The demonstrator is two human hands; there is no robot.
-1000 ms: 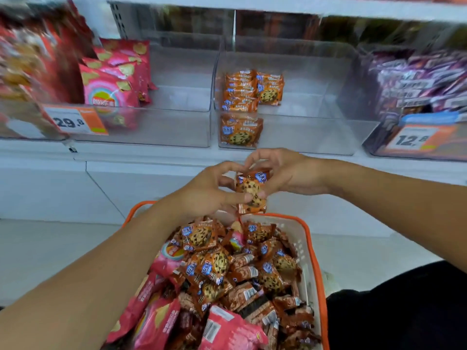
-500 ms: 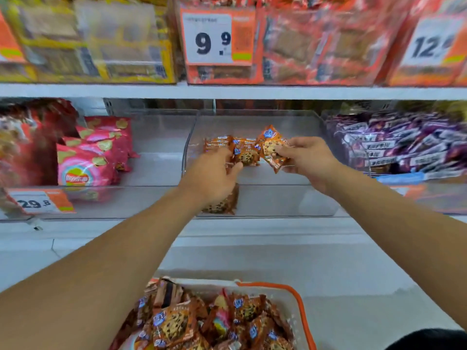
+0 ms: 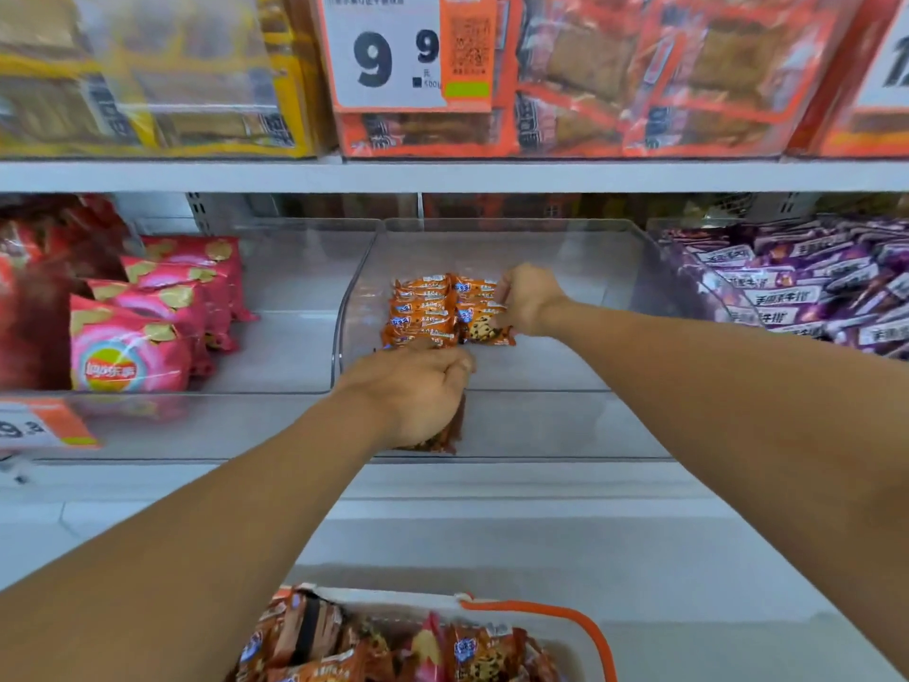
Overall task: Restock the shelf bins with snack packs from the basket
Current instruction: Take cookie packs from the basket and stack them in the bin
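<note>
Two short rows of orange chocolate-chip cookie packs [image 3: 423, 307] lie in the clear middle bin [image 3: 551, 425] on the lower shelf. My right hand [image 3: 529, 300] reaches into the bin and pinches a cookie pack [image 3: 487, 332] at the near end of the right row. My left hand [image 3: 418, 391] is at the near end of the left row, its fingers curled round another cookie pack that it mostly hides. One more pack [image 3: 440, 438] stands against the bin's front wall below that hand. The white basket [image 3: 585, 632] with an orange handle sits at the bottom, full of cookie packs.
The bin to the left holds pink chip bags [image 3: 133, 347]. Purple snack bars [image 3: 806, 287] fill the bin on the right. The upper shelf carries yellow and orange boxed snacks behind a 9.9 price tag [image 3: 393, 51]. A white shelf ledge [image 3: 492, 489] runs below the bins.
Both hands rose from the basket with cookie packs and went into the middle bin. Since half a second ago they have lowered the packs onto the near ends of the two rows.
</note>
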